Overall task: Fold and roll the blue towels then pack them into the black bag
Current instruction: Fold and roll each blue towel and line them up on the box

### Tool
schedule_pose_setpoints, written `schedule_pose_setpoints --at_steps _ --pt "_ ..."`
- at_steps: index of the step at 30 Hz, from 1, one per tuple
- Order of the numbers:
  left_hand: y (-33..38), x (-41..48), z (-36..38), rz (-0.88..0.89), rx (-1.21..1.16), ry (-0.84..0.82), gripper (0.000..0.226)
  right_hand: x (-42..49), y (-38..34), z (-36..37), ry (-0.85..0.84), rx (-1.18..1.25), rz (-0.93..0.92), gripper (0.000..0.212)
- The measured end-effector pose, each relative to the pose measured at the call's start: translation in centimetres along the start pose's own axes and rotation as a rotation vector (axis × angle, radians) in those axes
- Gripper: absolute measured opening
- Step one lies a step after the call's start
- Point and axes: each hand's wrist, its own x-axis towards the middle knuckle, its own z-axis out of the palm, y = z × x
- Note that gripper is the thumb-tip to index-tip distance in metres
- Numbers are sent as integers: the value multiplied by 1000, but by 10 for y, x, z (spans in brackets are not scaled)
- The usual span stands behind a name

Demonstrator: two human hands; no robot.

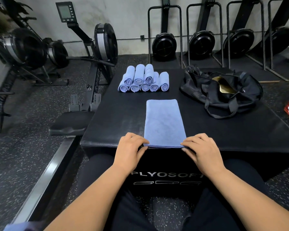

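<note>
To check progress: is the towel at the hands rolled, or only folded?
Folded, not rolled. The towel lies flat as a long strip; left hand and right hand pinch its near corners.

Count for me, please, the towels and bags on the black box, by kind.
rolled towels: 8
flat towel: 1
bag: 1
Total: 10

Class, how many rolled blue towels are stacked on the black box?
8 rolled towels: five side by side below, three on top, left of the black bag. Others may be hidden behind.
</note>
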Motion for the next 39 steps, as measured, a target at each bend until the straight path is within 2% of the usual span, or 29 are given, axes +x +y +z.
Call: schedule_pose_setpoints --at_steps 13,16,22,27,33,39 --pt "1 10 6 -283 -262 5 10 17 -1 2 -24 382 424 8" --pt "2 12 8 -319 -270 9 7 21 -3 1 -22 455 480 15" --pt "6 15 10 -339 -230 49 13 20 -5 5 -18 370 412 13" --pt "3 15 12 -176 -199 60 22 17 -4 10 35 227 320 6" --pt "-1 14 14 -120 -76 90 23 11 1 19 114 -23 97 14" --pt "-4 9 11 -56 -6 103 19 7 5 14 92 -48 12 24"
